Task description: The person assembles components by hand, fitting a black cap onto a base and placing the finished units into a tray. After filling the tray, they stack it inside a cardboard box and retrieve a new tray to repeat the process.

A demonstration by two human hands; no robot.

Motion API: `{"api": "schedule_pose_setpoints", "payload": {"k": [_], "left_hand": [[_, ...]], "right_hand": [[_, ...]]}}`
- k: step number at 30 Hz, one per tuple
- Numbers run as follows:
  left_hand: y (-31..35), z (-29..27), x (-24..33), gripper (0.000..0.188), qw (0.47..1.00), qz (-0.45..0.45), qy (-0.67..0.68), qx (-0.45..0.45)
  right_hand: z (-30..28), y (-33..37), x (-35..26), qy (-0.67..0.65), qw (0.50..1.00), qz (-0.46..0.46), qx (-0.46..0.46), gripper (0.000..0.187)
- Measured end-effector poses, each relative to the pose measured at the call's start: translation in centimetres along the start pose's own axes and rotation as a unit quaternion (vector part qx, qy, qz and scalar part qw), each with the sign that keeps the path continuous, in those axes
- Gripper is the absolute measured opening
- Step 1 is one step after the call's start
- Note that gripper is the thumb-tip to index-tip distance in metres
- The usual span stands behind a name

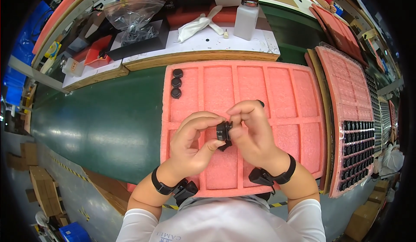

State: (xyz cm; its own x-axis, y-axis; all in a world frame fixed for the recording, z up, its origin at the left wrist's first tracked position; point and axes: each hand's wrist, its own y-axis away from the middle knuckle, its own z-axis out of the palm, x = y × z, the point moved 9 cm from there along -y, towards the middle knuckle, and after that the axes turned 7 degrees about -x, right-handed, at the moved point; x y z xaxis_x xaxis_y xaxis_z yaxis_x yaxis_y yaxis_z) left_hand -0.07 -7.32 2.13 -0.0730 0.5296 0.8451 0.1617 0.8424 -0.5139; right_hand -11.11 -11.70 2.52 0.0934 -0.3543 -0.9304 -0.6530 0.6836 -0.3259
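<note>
My left hand (193, 140) and my right hand (253, 131) meet over a pink foam tray (277, 90) and together pinch a small black part (224, 132) between their fingertips. The part is held just above the tray's near compartments. A second black piece shows behind my right fingers at the top. Three round black parts (176, 82) sit in a column in the tray's far left compartment. Both wrists wear black bands with small devices.
A stack of pink foam trays (346, 90) stands to the right, its lower part filled with several black parts (357, 146). At the back, a white board holds a clear bag of black parts (134, 19), a white glove (197, 25) and a white bottle (246, 19). Green belt surface (99, 116) lies to the left.
</note>
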Motion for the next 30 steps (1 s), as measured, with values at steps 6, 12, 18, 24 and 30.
{"api": "schedule_pose_setpoints", "payload": {"k": [6, 12, 18, 24, 30], "left_hand": [[0.1, -0.1, -0.3, 0.037, 0.999, -0.020, 0.034, 0.010], [0.0, 0.0, -0.3, 0.036, 0.998, -0.018, 0.051, 0.021], [0.0, -0.2, -0.4, 0.037, 0.998, -0.021, 0.061, 0.020], [-0.1, -0.3, -0.2, 0.037, 0.998, -0.002, 0.059, 0.029], [0.2, -0.4, -1.1, 0.036, 0.995, -0.039, 0.081, 0.037]], "right_hand": [[-0.4, 0.2, 1.4, -0.189, 0.980, 0.056, -0.001, 0.015], [0.0, 0.1, 0.2, -0.081, 0.997, 0.001, 0.002, 0.017], [-0.3, 0.2, 1.8, -0.217, 0.972, 0.085, 0.016, 0.023], [0.0, 0.1, 1.2, -0.130, 0.990, 0.051, -0.028, 0.028], [-0.5, -0.2, 0.6, 0.013, 1.000, 0.001, -0.009, 0.028]]}}
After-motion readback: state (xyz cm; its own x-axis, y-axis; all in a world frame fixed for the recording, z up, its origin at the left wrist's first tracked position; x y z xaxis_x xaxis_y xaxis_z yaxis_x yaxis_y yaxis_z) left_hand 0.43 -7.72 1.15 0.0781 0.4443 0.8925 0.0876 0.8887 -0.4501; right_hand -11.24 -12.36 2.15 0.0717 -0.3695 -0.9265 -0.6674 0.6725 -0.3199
